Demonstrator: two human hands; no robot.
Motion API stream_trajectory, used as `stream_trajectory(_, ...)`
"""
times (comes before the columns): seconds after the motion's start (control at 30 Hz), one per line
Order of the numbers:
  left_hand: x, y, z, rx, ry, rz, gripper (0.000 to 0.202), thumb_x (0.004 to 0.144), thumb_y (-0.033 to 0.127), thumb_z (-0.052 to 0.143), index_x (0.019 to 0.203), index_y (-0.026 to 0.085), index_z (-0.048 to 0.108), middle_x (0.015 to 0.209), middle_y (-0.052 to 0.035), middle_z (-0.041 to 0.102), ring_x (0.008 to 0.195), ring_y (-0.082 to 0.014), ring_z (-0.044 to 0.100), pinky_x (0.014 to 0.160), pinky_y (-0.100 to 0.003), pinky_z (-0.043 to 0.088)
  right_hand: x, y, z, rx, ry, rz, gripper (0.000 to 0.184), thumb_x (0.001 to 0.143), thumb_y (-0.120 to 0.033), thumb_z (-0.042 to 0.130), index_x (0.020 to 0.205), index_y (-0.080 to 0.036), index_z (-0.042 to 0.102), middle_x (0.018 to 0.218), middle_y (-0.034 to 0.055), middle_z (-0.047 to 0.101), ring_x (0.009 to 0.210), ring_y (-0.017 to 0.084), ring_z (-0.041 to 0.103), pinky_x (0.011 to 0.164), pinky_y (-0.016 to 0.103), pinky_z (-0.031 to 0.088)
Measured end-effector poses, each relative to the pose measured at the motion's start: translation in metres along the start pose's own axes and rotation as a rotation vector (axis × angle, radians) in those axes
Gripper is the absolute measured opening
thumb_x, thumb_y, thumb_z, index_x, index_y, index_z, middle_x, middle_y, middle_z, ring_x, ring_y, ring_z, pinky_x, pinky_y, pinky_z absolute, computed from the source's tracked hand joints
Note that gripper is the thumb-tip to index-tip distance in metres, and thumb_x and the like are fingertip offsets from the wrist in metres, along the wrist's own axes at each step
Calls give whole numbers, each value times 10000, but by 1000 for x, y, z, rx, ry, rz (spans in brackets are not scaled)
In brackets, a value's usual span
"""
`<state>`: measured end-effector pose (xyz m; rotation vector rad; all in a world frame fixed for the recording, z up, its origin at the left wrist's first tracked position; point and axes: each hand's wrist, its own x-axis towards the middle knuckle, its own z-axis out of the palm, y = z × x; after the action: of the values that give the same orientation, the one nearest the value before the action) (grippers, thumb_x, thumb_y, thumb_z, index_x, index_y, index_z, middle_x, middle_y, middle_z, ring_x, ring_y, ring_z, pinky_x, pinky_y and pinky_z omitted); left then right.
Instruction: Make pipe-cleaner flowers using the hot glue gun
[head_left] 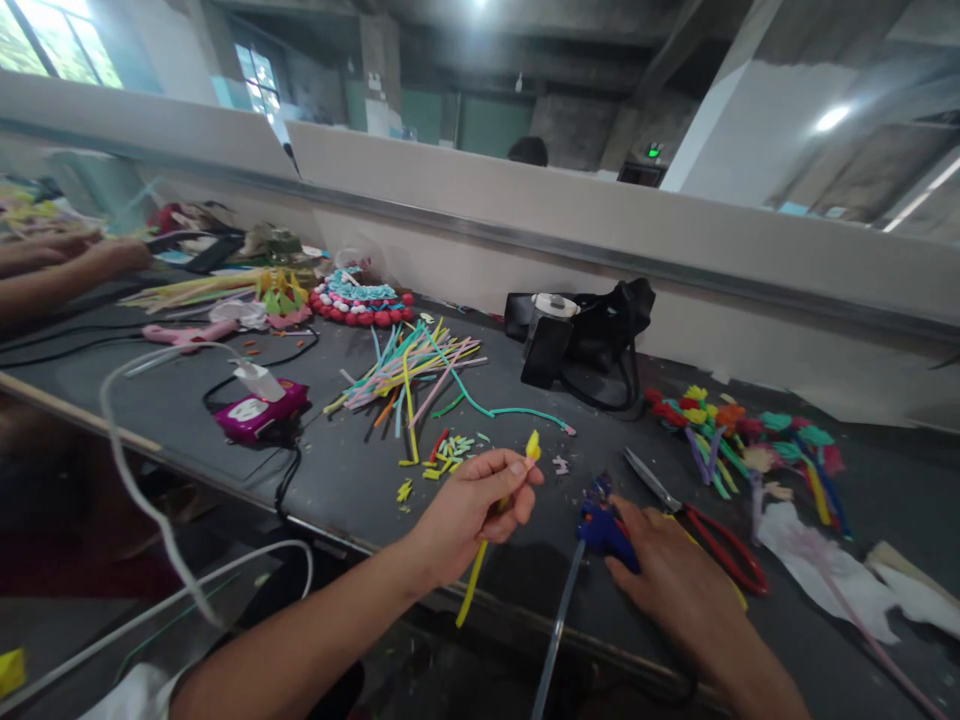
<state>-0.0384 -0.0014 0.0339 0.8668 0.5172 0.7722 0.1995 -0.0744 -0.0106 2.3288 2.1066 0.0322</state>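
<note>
Your right hand (671,575) touches the blue glue gun (604,532); I can't tell whether its fingers grip. Left of the gun, your left hand (484,490) pinches a yellow stem (472,585); a hot nozzle (600,488) straying there could burn you. Cuttings (447,464) farther left could catch glue.

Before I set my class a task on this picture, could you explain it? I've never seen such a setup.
There is no machine here: a person works with two bare hands, and a camera worn on the head looks forward and down at them. The left hand holds a yellow stem, with a yellow tip above the fingers. The right hand is at a blue glue gun; how firmly it grips is unclear. On the dark table lie loose coloured stems, small cut pieces, scissors and bright flowers. Another person's hand shows at the far left.
</note>
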Motion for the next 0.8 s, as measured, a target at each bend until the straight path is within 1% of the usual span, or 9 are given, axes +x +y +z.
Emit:
stream_trajectory(0.1, 1, 0, -4, -66, -49, -4, 167, 845, 328, 620, 873, 170, 574, 522, 71, 445, 370, -22, 193, 397, -200, 103, 1, 2, 5, -25, 4, 41, 498, 803, -290, 579, 1282, -162, 536, 1039, 143, 701, 975, 299, 668, 805, 373, 489)
stream_trajectory(0.2, 2, 0, -5, -81, -57, -12, 176, 818, 319, 655, 866, 179, 559, 550, 78, 417, 384, -16, 182, 404, -198, 84, 5, 4, 6, 24, -80, 54, 394, 834, -290, 518, 1210, -181, 566, 998, 117, 724, 920, 288, 694, 735, 346, 486)
stream_trajectory(0.3, 1, 0, -3, -14, -15, 30, 229, 795, 362, 687, 837, 175, 562, 562, 79, 388, 410, -22, 201, 408, -198, 99, 9, 8, 4, 113, -126, 45, 296, 819, -292, 503, 1080, -216, 621, 980, 87, 739, 909, 278, 702, 721, 331, 480)
stream_trajectory(0.4, 0, 0, 0, 98, 72, 105, 236, 789, 371, 687, 831, 163, 583, 558, 73, 392, 438, -35, 243, 415, -200, 124, 11, 13, -4, 285, -59, 67, 281, 778, -332, 524, 1017, -238, 638, 973, 71, 743, 897, 269, 702, 741, 332, 490)
stream_trajectory(0.47, -1, 1, 2, 122, 105, 124, 200, 791, 334, 666, 846, 157, 590, 557, 75, 384, 441, -38, 245, 417, -203, 130, 10, 19, -11, 460, 6, 92, 302, 756, -371, 544, 1012, -245, 640, 955, 62, 742, 897, 268, 696, 760, 338, 504)
stream_trajectory(0.57, -2, 3, 3, 75, 91, 96, 154, 815, 314, 587, 854, 167, 570, 561, 72, 389, 428, -45, 247, 408, -209, 134, 5, 29, -24, 807, 58, 150, 349, 729, -431, 606, 1017, -239, 652, 904, 50, 728, 821, 255, 687, 723, 337, 526)
stream_trajectory(0.7, -3, 5, 4, 54, 111, 65, 172, 833, 357, 569, 843, 190, 529, 544, 69, 415, 419, -52, 235, 395, -202, 129, -7, 25, -37, 1436, -39, 211, 346, 772, -499, 606, 927, -197, 673, 781, 55, 667, 629, 197, 615, 532, 305, 500)
stream_trajectory(0.73, -3, 5, 4, 52, 116, 58, 189, 826, 368, 595, 834, 193, 523, 540, 72, 412, 421, -50, 231, 396, -197, 129, -10, 19, -39, 1558, -68, 204, 334, 790, -498, 598, 896, -191, 676, 773, 56, 656, 601, 180, 590, 498, 288, 478)
stream_trajectory(0.8, -3, 4, 4, 35, 110, 45, 230, 806, 385, 643, 811, 190, 521, 557, 70, 416, 429, -42, 241, 401, -189, 124, -16, 6, -42, 1697, -114, 164, 315, 816, -490, 596, 852, -187, 675, 769, 51, 643, 547, 141, 540, 463, 260, 434)
